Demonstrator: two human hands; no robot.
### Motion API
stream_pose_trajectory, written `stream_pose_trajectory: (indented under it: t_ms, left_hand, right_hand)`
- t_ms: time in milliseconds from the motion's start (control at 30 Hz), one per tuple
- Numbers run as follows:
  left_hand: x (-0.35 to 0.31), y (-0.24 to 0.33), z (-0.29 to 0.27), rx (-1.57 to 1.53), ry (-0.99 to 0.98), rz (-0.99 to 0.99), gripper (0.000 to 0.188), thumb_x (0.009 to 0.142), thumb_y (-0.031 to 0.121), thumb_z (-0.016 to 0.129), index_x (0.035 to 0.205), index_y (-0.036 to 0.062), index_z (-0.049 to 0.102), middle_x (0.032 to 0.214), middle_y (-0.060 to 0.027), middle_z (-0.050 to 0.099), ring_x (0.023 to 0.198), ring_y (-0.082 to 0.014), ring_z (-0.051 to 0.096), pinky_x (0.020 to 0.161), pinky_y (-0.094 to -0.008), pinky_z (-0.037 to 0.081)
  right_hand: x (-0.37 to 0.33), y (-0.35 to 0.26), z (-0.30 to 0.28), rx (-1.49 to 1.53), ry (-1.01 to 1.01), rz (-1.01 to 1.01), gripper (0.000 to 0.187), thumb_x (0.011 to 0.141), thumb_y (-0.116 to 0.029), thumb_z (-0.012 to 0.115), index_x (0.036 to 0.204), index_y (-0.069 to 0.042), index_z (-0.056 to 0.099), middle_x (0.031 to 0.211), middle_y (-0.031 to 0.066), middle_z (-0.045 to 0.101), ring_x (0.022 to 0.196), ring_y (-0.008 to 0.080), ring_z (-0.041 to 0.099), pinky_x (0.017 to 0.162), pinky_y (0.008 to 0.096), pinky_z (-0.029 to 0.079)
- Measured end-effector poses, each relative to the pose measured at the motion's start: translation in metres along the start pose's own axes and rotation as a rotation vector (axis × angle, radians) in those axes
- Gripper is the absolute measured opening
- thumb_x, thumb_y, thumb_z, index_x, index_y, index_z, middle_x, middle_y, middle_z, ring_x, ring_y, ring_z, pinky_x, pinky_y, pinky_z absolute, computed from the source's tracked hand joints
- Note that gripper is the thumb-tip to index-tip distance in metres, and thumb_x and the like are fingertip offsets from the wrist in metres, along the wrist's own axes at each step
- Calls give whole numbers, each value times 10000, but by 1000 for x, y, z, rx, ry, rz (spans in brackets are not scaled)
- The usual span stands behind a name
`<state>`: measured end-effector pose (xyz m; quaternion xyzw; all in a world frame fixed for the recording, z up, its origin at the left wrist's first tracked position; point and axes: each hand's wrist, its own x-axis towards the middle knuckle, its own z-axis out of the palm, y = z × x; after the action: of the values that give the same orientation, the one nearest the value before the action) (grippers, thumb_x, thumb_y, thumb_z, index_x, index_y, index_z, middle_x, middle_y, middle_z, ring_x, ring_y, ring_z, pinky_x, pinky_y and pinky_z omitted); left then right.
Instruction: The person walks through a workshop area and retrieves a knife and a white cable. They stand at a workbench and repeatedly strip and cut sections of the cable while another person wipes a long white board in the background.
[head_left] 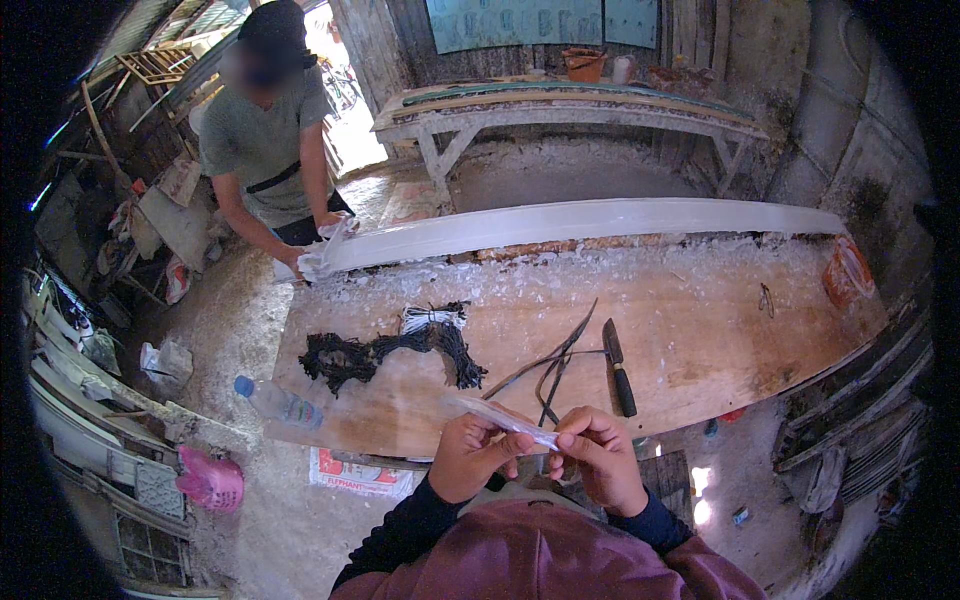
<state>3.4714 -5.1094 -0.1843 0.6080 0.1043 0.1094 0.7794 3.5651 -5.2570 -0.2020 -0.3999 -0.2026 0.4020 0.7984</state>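
Note:
My left hand (468, 456) and my right hand (602, 458) meet at the table's near edge. Both are closed with thumbs and fingers pinching a thin, whitish see-through plastic strip (508, 420) stretched between them. Just beyond them, several dark flat strips (556, 362) lie crossed on the wooden table (700, 340). To their right lies a knife (617, 362) with a black handle, its blade pointing away from me. Bundles of black cord-like strands (345, 358) rest on the left part of the table, a white bunch (434, 319) among them.
A long white molding (590, 218) runs along the table's far side; a co-worker (268, 150) touches its left end. A clear bottle (278, 402) lies at the left edge, an orange bucket (848, 272) at the right. A pink container (210, 480) stands on the floor. Behind is a bench (570, 115).

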Motion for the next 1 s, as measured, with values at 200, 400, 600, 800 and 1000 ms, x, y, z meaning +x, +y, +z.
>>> stream_pose_trajectory:
  t_ms: [200,400,600,800,1000]
  left_hand:
    - [1,-6,-1,-40,-6,-17,198,791,155,609,865,-19,550,753,-86,589,540,-83,517,447,-185,427]
    - [1,-11,1,-163,13,6,174,779,145,611,835,-6,545,780,-128,602,598,-137,569,419,-219,453]
    - [1,-11,7,-269,69,50,186,788,173,598,839,17,510,772,-120,596,630,-154,578,432,-230,460]
    - [17,-4,2,-155,65,44,183,805,199,573,843,39,491,799,-104,585,652,-161,581,566,-277,491]
    - [58,24,-13,245,-112,247,267,877,292,465,860,28,500,808,-82,582,731,-140,554,697,-247,435]
  right_hand:
    - [-1,0,0,49,1,16,49,824,-58,528,826,-11,513,731,52,535,619,110,537,530,238,467]
    - [-3,2,-1,26,-21,34,101,834,-114,536,812,-18,513,711,43,533,595,102,529,524,233,462]
    - [-3,4,-3,-35,-75,-3,122,823,-143,562,810,-28,523,701,35,535,581,89,522,527,225,456]
    - [0,-2,-6,-216,-104,195,70,800,-84,583,833,-40,540,764,28,577,656,77,545,587,207,442]
    - [37,-41,-15,-570,-158,-182,63,777,-51,598,816,-41,549,761,-5,565,713,81,525,669,212,419]
